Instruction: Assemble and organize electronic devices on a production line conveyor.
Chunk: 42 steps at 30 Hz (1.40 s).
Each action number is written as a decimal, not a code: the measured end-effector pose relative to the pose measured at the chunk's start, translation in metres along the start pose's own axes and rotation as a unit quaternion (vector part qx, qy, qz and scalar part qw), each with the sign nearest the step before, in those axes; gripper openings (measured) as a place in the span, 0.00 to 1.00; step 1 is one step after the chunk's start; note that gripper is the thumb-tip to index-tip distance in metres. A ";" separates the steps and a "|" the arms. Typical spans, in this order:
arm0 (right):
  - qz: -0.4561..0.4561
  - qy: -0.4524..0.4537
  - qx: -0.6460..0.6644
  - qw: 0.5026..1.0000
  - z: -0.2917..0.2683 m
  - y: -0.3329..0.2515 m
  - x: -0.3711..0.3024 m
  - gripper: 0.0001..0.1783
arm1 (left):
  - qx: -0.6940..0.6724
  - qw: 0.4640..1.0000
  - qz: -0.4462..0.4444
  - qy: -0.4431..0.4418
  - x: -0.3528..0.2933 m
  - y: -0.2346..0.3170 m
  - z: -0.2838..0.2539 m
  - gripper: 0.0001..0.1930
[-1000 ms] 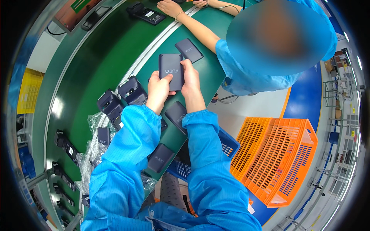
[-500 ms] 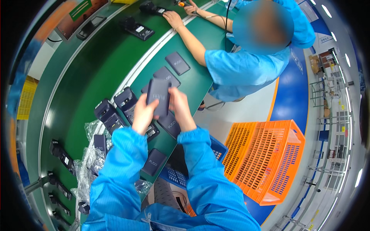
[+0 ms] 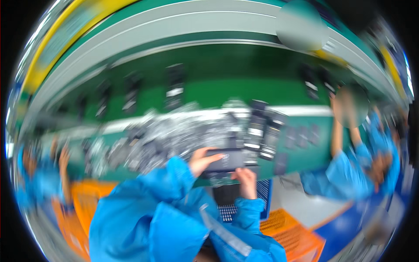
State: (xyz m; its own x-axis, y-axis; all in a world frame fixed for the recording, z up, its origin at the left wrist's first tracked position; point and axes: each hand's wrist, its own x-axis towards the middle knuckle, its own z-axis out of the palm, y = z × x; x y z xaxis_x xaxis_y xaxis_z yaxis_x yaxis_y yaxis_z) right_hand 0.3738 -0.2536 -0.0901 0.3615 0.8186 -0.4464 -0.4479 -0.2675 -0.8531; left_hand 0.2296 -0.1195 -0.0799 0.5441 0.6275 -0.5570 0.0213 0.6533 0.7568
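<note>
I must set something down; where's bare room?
Widest: the green belt, between the dark device left of centre and the pair at right. Smaller: the table between the flat cases and the neighbour's sleeve. Crowded: left of the cases, with long devices and plastic wrap.

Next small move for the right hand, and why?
Probably close the right hand on the near edge of the dark flat case, toward its right end. The left hand grips the left end, and the right hand's fingertips are right by that edge, though blur hides whether they touch. A second hold would likely steady it.
</note>
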 end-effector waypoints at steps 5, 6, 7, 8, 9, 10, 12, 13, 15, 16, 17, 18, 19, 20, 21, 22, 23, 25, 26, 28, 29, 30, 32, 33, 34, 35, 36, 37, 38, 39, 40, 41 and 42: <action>-0.015 -0.159 -0.048 0.986 0.067 -0.010 0.014 0.18 | 0.128 0.990 0.064 0.019 -0.050 0.014 -0.063 0.17; 0.002 -0.226 -0.082 0.971 0.078 -0.008 0.020 0.20 | 0.115 0.989 0.072 0.053 -0.061 0.016 -0.078 0.17; 0.012 -0.255 -0.091 0.963 0.094 -0.007 0.025 0.20 | 0.061 0.989 0.112 0.069 -0.071 0.017 -0.090 0.17; 0.019 -0.276 -0.093 0.956 0.110 -0.005 0.027 0.20 | 0.009 0.985 0.152 0.077 -0.080 0.017 -0.100 0.17; 0.027 -0.293 -0.094 0.951 0.127 -0.003 0.029 0.20 | -0.044 0.978 0.180 0.095 -0.085 0.015 -0.115 0.20; 0.027 -0.265 -0.084 0.960 0.148 -0.004 0.027 0.19 | -0.098 0.975 0.154 0.126 -0.098 0.024 -0.122 0.21; 0.040 -0.262 -0.054 0.963 0.190 -0.007 0.020 0.19 | -0.202 0.954 0.176 0.131 -0.121 0.034 -0.138 0.23; 0.046 -0.253 -0.015 0.966 0.208 -0.005 0.018 0.18 | -0.214 0.942 0.209 0.152 -0.122 0.028 -0.146 0.20; 0.027 -0.314 -0.105 0.943 0.232 0.004 0.016 0.16 | -0.243 0.923 0.219 0.203 -0.125 0.017 -0.163 0.17; 0.046 -0.328 -0.140 0.933 0.242 0.011 0.014 0.14 | -0.226 0.926 0.214 0.212 -0.127 0.011 -0.175 0.16; 0.065 -0.337 -0.172 0.923 0.250 0.018 0.010 0.13 | -0.207 0.931 0.207 0.216 -0.132 0.005 -0.187 0.14; 0.123 -0.327 -0.173 0.921 0.253 0.025 0.007 0.12 | -0.173 0.945 0.182 0.210 -0.133 -0.008 -0.200 0.16; 0.131 -0.312 -0.176 0.924 0.252 0.035 0.005 0.12 | -0.179 0.948 0.168 0.201 -0.137 -0.019 -0.208 0.16; 0.094 -0.312 -0.207 0.922 0.245 0.047 0.007 0.13 | -0.103 0.973 0.098 0.181 -0.141 -0.029 -0.214 0.18; 0.057 -0.313 -0.239 0.917 0.237 0.059 0.009 0.14 | -0.025 0.987 0.028 0.158 -0.146 -0.037 -0.219 0.20; 0.046 -0.253 -0.244 0.935 0.224 0.066 0.015 0.16 | 0.070 0.978 0.043 0.192 -0.153 -0.044 -0.221 0.21; 0.091 -0.154 -0.219 0.959 0.216 0.057 0.018 0.18 | 0.130 0.954 0.086 0.255 -0.154 -0.061 -0.231 0.24; -0.036 0.005 -0.242 0.970 0.177 0.060 0.048 0.21 | 0.248 0.885 0.103 0.381 -0.152 -0.085 -0.264 0.25; -0.088 0.090 -0.305 0.944 0.153 0.057 0.064 0.20 | 0.288 0.840 0.123 0.443 -0.149 -0.097 -0.285 0.24; -0.187 0.178 -0.484 0.836 0.108 0.061 0.091 0.22 | 0.350 0.759 0.125 0.534 -0.152 -0.101 -0.324 0.23; -0.165 0.203 -0.486 0.834 0.096 0.060 0.100 0.27 | 0.372 0.729 0.112 0.564 -0.154 -0.094 -0.341 0.22; -0.147 0.233 -0.561 0.780 0.085 0.063 0.106 0.29 | 0.362 0.721 0.097 0.583 -0.154 -0.088 -0.358 0.22; -0.126 0.260 -0.636 0.716 0.080 0.065 0.111 0.31 | 0.350 0.706 0.083 0.610 -0.155 -0.077 -0.386 0.22; -0.086 0.265 -0.667 0.691 0.076 0.064 0.116 0.33 | 0.349 0.701 0.088 0.615 -0.153 -0.069 -0.397 0.22; -0.045 0.269 -0.695 0.666 0.076 0.065 0.119 0.35 | 0.353 0.697 0.108 0.615 -0.149 -0.066 -0.408 0.21; -0.043 0.268 -0.697 0.663 0.095 0.064 0.113 0.35 | 0.352 0.699 0.105 0.614 -0.148 -0.062 -0.414 0.21; -0.091 0.299 -0.734 0.603 0.116 0.064 0.105 0.37 | 0.365 0.697 0.118 0.605 -0.146 -0.056 -0.418 0.21; -0.139 0.331 -0.765 0.535 0.133 0.060 0.099 0.39 | 0.376 0.698 0.134 0.594 -0.144 -0.049 -0.418 0.21; -0.214 0.321 -0.768 0.511 0.142 0.059 0.095 0.41 | 0.390 0.693 0.146 0.589 -0.139 -0.043 -0.414 0.18; -0.320 0.291 -0.747 0.505 0.153 0.059 0.091 0.38 | 0.388 0.699 0.149 0.582 -0.135 -0.039 -0.409 0.18; -0.362 0.234 -0.726 0.536 0.186 0.055 0.081 0.35 | 0.400 0.715 0.170 0.548 -0.136 -0.040 -0.405 0.17; -0.408 0.146 -0.694 0.575 0.211 0.054 0.068 0.31 | 0.412 0.732 0.195 0.507 -0.134 -0.039 -0.398 0.16; -0.374 0.068 -0.657 0.651 0.244 0.066 0.062 0.28 | 0.407 0.765 0.178 0.467 -0.131 -0.048 -0.394 0.14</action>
State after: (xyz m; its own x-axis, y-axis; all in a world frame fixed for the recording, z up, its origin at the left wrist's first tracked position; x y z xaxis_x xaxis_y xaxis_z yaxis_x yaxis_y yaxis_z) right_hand 0.1671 -0.0967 -0.1083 0.1862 0.9410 0.2826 0.9490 -0.0977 -0.2997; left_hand -0.1735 -0.0660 -0.1779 -0.1902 0.9815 0.0204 0.7328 0.1281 0.6683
